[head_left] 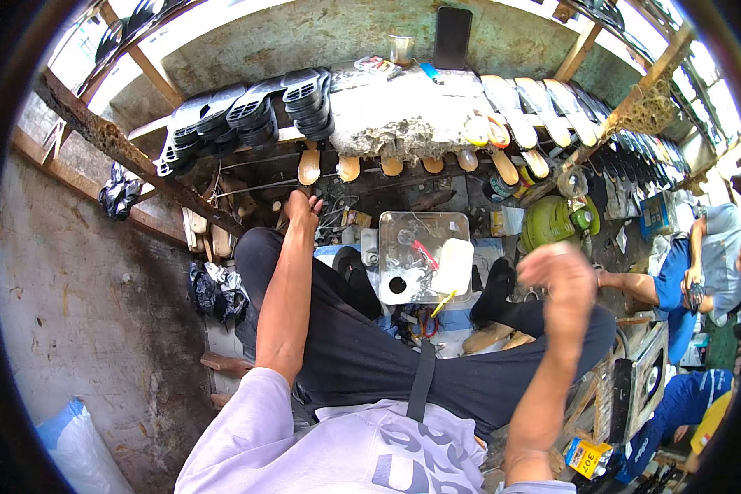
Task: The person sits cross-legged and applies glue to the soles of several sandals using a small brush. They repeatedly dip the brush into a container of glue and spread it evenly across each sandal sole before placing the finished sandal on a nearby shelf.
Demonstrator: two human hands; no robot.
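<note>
My left hand [303, 207] is reached forward just below a tan shoe sole [309, 167], the leftmost of a row under the shelf. Its fingers are curled together; whether they touch that sole or hold something small, I cannot make out. Over my right knee, my right hand [558, 276] is raised and smeared by motion, its fingers bent, with nothing plainly visible in it. Between my feet stands a clear plastic box [424, 218] with a white container [451, 265] and a red tool [425, 253] in it. A yellow tool [444, 303] leans at the box's near edge.
Stacked black soles [307, 103] line the shelf's left; pale soles [509, 111] lie at its right. A phone [453, 37] and a cup [401, 49] stand behind. A green gas cylinder [549, 222] sits beyond my right hand. Another person [720, 251] sits at far right.
</note>
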